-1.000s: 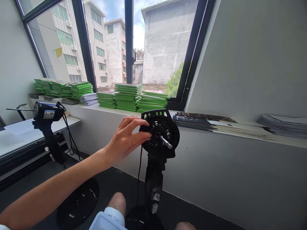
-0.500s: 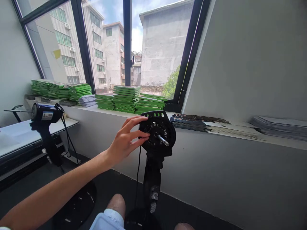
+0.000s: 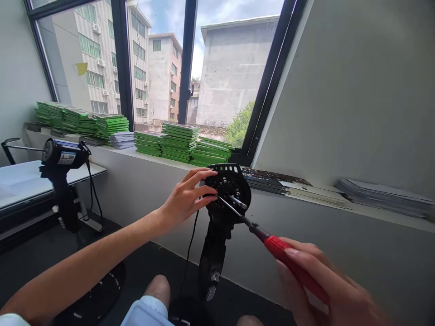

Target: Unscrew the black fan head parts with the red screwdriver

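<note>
A black fan motor head (image 3: 245,188) stands in front of me on a dark post, with a silvery shaft (image 3: 239,202) sticking out of its face. My left hand (image 3: 185,194) rests at its left side. One finger lies by the rim, and the thumb and another fingertip pinch together close to the face; anything between them is too small to make out. My right hand (image 3: 329,276), partly blurred, is wrapped round the red handle of a screwdriver (image 3: 276,244). Its thin blade points up and left, its tip close to the left fingertips, below the shaft.
A second fan stand (image 3: 64,181) with a motor head is at the left beside a white table (image 3: 20,188). Stacks of green-edged books (image 3: 180,142), dark printed sheets (image 3: 272,181) and a grey paper pile (image 3: 384,197) line the windowsill. A black cord (image 3: 192,244) hangs by the post.
My right hand has come into view from the lower right with the screwdriver, its tip now at the motor face. My left hand stays at the motor; the view has shifted slightly.
</note>
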